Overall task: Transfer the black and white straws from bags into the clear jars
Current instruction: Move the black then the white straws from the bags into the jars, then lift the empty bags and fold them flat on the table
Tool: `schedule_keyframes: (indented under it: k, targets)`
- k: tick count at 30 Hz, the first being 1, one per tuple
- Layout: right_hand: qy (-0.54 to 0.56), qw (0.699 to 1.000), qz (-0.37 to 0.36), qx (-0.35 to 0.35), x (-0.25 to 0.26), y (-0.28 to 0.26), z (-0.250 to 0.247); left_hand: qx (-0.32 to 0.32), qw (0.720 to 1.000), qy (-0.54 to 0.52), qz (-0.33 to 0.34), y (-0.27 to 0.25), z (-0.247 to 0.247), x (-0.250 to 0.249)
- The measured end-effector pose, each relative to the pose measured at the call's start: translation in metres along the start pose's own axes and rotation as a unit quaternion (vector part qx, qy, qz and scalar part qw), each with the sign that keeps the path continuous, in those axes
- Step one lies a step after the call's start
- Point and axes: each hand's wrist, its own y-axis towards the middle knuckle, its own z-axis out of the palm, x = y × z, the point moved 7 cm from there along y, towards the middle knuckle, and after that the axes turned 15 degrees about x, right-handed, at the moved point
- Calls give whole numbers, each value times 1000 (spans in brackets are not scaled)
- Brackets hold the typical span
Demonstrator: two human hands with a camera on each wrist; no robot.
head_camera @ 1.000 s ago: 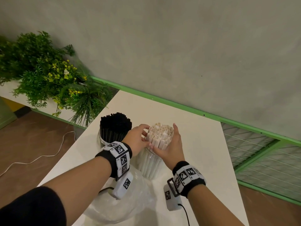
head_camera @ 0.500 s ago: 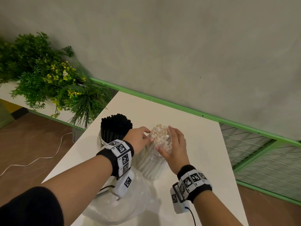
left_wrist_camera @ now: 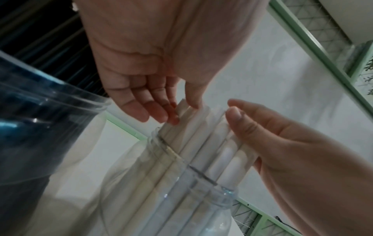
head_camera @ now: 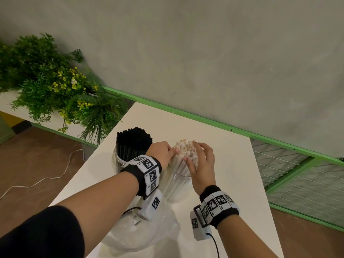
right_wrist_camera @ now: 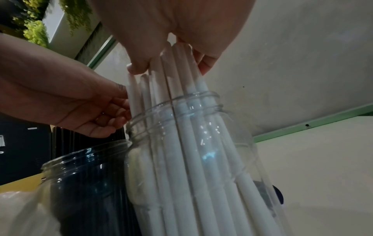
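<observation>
Two clear jars stand side by side on the white table (head_camera: pixel 229 164). The left jar (head_camera: pixel 119 161) holds black straws (head_camera: pixel 133 142). In the right jar (head_camera: pixel 176 189) a bundle of white straws (head_camera: pixel 183 146) sticks out of the neck (right_wrist_camera: pixel 173 105). My left hand (head_camera: pixel 174 151) is at the bundle's left side, its thumb and fingertips (left_wrist_camera: pixel 171 118) pinching the outer straw tops. My right hand (head_camera: pixel 193 153) lies over the top right of the bundle, thumb (right_wrist_camera: pixel 137 67) on one side and a finger on the other, gripping the straws (right_wrist_camera: pixel 177 76).
A crumpled clear plastic bag (head_camera: pixel 143 233) lies on the table's near side under my left wrist. Green plants (head_camera: pixel 55 90) stand beyond the table's left edge, and a white cable (head_camera: pixel 37 183) runs on the floor. A green rail (head_camera: pixel 204 120) and wall bound the far side.
My right hand has moved from the bundle's near side up over its top, fingers now spread across the straw ends. My left hand has stayed at the bundle's left side.
</observation>
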Motion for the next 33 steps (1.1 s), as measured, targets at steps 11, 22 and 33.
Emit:
schedule_keyframes:
  k: [11, 22, 33]
  targets:
    - [-63, 998, 11, 28, -6, -15, 3, -30, 996, -84, -10, -1, 1, 18]
    - [-47, 979, -165, 109, 53, -59, -1, 44, 988, -113, 95, -70, -21, 28]
    - [315, 820, 303, 369, -2, -122, 90, 25, 977, -92, -190, -172, -28, 183]
